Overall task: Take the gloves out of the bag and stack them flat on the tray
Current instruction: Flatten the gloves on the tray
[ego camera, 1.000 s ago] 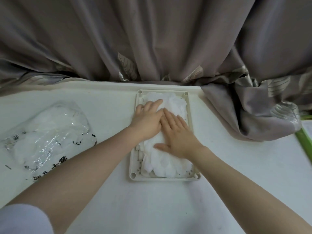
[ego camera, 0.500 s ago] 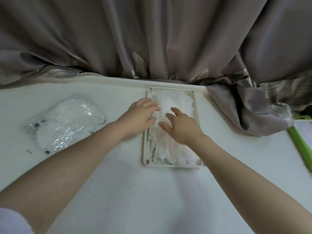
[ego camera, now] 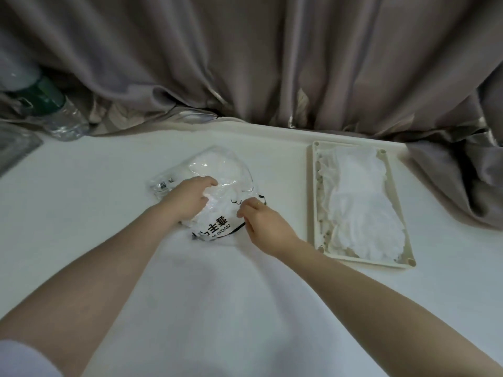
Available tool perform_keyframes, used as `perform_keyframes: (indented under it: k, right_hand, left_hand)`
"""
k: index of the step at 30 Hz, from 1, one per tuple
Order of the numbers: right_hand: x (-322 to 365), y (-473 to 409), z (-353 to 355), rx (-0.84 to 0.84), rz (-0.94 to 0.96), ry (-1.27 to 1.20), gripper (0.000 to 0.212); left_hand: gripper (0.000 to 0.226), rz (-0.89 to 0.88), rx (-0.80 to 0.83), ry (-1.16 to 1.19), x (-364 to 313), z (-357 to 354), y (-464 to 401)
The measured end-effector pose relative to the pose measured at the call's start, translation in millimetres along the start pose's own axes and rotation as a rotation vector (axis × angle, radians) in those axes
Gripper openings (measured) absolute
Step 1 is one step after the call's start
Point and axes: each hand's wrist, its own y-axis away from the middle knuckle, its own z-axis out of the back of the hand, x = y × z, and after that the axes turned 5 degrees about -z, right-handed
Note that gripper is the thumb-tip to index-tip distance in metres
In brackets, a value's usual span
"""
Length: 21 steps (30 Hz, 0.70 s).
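A clear plastic bag with black printing lies on the white table, full of white gloves. My left hand has its curled fingers on the bag's left part, gripping the plastic or the gloves inside. My right hand pinches the bag's edge at the right, by its black trim. To the right lies the cream tray, holding a flat stack of white gloves. Neither hand touches the tray.
Grey-brown curtains hang behind the table and bunch on it at the right, close to the tray. A plastic bottle with a green label stands at the far left. A grey object sits at the left edge.
Both hands have left the glove stack on the tray and moved left to the bag, which they now hold. The camera has swung left, so the tray sits at the right.
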Motion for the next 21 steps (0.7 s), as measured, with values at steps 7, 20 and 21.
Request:
perform_keyframes:
  k: [7,20,21]
  right_hand:
    - [15.0,-35.7,-36.7,0.124,-0.223,-0.008,0.052]
    - [38.4,-89.3,-49.5,0.091,-0.328,0.217,0.021]
    - [37.0,-88.2,-48.9,0.087,-0.312,0.215,0.019]
  left_hand:
    - [0.019,-0.082,-0.155,0.342,3.0,4.3,1.1]
    - [0.016,-0.209,-0.287,0.286,38.0,-2.6,-4.7]
    - [0.021,-0.212,-0.265,0.282,38.9,-5.2,-5.0]
